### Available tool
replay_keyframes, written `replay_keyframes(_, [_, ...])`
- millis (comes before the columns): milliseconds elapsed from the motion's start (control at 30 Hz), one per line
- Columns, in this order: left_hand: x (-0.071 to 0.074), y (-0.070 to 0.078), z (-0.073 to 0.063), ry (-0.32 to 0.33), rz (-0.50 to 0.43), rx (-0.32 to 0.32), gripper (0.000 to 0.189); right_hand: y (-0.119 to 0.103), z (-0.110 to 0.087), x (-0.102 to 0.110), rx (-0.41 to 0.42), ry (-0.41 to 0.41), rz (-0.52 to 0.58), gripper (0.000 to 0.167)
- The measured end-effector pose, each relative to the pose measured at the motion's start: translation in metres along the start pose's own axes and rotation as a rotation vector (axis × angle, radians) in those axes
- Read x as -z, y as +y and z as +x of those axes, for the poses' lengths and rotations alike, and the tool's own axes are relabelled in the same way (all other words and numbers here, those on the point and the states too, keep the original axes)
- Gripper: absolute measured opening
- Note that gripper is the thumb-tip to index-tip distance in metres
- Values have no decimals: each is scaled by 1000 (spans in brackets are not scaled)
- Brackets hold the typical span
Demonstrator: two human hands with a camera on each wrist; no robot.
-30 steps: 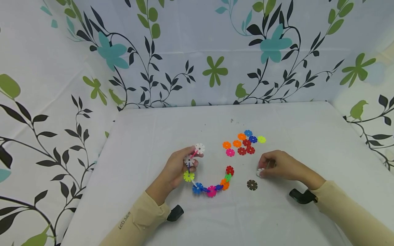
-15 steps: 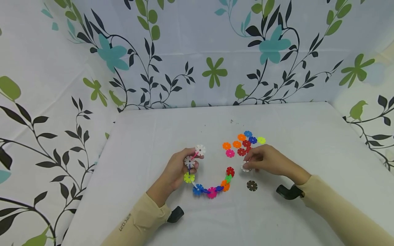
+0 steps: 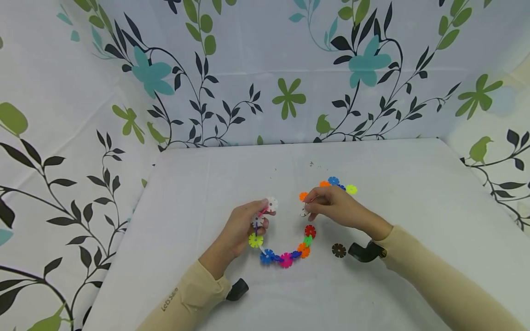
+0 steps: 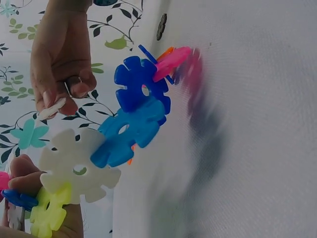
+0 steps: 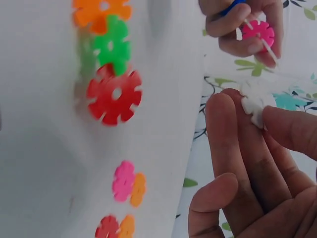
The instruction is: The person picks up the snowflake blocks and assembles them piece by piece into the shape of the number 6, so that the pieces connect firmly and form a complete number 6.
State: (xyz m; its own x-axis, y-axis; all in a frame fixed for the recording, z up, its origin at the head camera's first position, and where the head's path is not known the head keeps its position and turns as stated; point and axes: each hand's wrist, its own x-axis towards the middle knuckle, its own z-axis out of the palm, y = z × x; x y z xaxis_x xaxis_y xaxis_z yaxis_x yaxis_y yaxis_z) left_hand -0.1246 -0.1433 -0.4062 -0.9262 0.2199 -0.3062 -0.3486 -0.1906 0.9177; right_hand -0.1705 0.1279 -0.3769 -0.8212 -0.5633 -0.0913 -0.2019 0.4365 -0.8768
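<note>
My left hand (image 3: 238,230) grips one end of a curved chain of notched, flower-shaped plastic discs. A white disc (image 3: 271,204) tops that end, and a red disc (image 3: 310,231) ends the other, with yellow, blue, pink, orange and green discs between. In the left wrist view, a white disc (image 4: 79,166) and a light-blue disc (image 4: 130,131) are slotted together. My right hand (image 3: 341,207) pinches a loose white disc (image 5: 253,103) between thumb and fingers, above the table, apart from the chain. Its fingers partly hide that disc in the head view.
A brown disc (image 3: 338,250) lies alone near the right sleeve. Behind the right hand lie several loose discs, among them a yellow disc (image 3: 351,189) and a light-blue disc (image 3: 333,180); the hand hides some. A patterned cloth (image 3: 244,50) hangs behind the white table (image 3: 232,170).
My right hand has moved left with the white disc, from right of the brown disc to over the loose discs, toward my left hand. The left hand and chain have barely shifted.
</note>
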Motion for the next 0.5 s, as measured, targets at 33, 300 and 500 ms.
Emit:
replay_keyframes(33, [0, 0, 0, 5, 4, -1, 38, -2, 2, -2, 0, 11, 7, 17])
replay_keyframes(300, [-3, -2, 2, 35, 33, 0, 45, -10, 15, -14, 28, 78, 59, 17])
replay_keyframes(500, [-5, -2, 3, 46, 38, 9, 43, -15, 19, -20, 61, 90, 73, 15])
